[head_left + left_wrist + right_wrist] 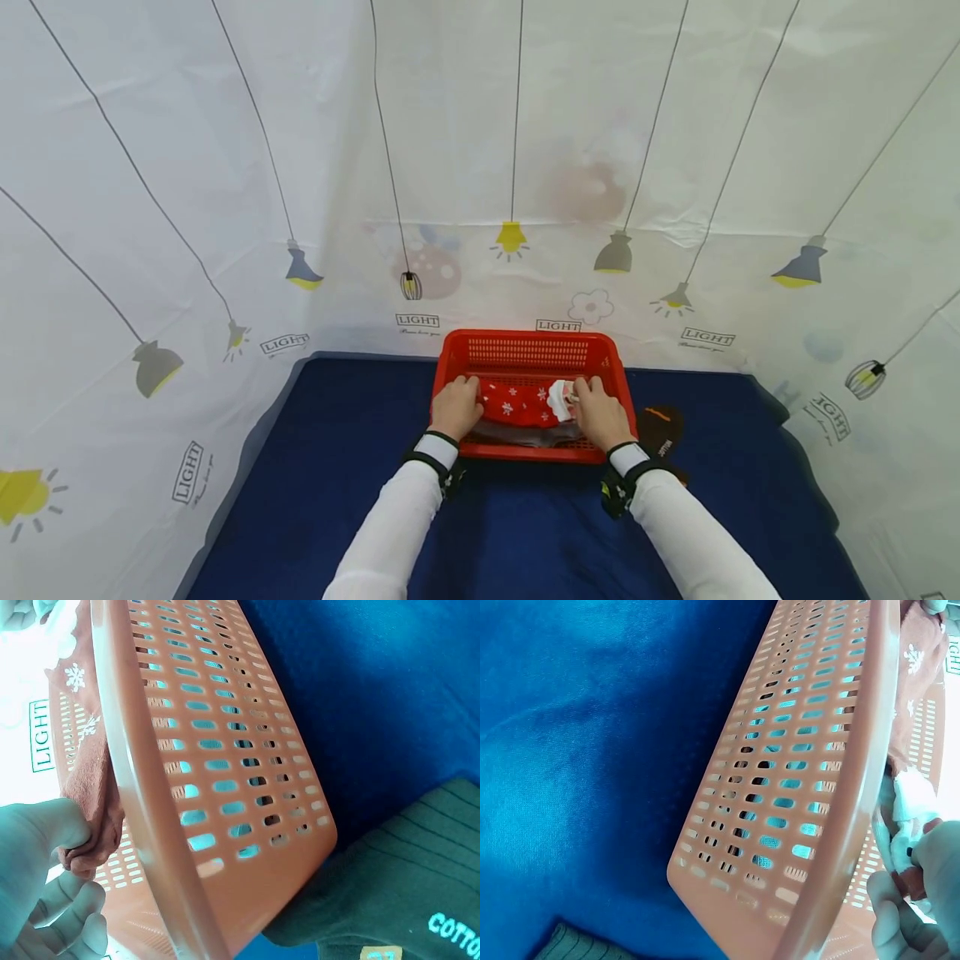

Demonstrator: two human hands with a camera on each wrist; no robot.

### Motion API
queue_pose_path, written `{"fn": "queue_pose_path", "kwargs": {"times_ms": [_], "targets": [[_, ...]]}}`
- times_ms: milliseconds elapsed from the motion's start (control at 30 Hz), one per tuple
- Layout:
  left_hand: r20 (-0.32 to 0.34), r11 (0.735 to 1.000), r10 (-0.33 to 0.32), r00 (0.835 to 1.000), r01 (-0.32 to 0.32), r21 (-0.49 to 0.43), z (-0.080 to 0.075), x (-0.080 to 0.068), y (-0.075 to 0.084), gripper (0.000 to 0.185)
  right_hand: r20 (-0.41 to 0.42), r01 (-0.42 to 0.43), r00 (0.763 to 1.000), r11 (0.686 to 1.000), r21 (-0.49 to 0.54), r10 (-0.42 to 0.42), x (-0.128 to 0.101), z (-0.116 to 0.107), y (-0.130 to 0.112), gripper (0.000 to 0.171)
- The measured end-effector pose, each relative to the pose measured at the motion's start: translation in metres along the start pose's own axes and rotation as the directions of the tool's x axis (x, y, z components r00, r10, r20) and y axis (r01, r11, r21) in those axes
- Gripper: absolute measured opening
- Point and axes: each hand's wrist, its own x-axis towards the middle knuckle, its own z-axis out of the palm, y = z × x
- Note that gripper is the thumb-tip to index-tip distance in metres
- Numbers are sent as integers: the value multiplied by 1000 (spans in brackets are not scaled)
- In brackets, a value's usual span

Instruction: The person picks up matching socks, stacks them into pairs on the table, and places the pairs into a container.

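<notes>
A red Christmas sock point(517, 403) with white snowflakes and a white-bearded Santa figure is stretched sideways over a red plastic basket point(536, 452). My left hand point(456, 407) pinches its left end between thumb and fingers; in the left wrist view that end point(94, 825) looks bunched under the thumb. The Santa end point(913, 799) is pinched by my right hand point(602, 414). Beneath the sock, greyish fabric point(525, 435) lies in the basket, partly hidden. Through the slots of the basket wall point(217, 742), pale and dark fabric shows.
A dark brown sock point(660, 429) lies right of the basket, partly behind my right wrist. A dark ribbed sock point(405, 877) marked COTTON lies by the basket's corner in the left wrist view. Dark blue cloth point(345, 442) covers the table; a lamp-printed white sheet point(465, 167) hangs behind.
</notes>
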Motion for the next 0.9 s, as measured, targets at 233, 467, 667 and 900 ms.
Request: {"fn": "queue_pose_path", "kwargs": {"times_ms": [233,467,667,900], "targets": [[25,1000,-24,999,24,9,1,5,5,13,-22,-2,1000,1000,14,3,3,3,-2,21],[66,999,-26,997,23,35,5,9,7,22,-7,-17,1000,1000,19,17,4,3,-3,20],[66,998,-22,998,19,54,7,12,7,27,16,-32,999,999,23,32,6,4,-2,20],[113,998,-32,993,26,61,9,11,11,30,88,-61,995,997,54,56,6,7,-4,18]]}}
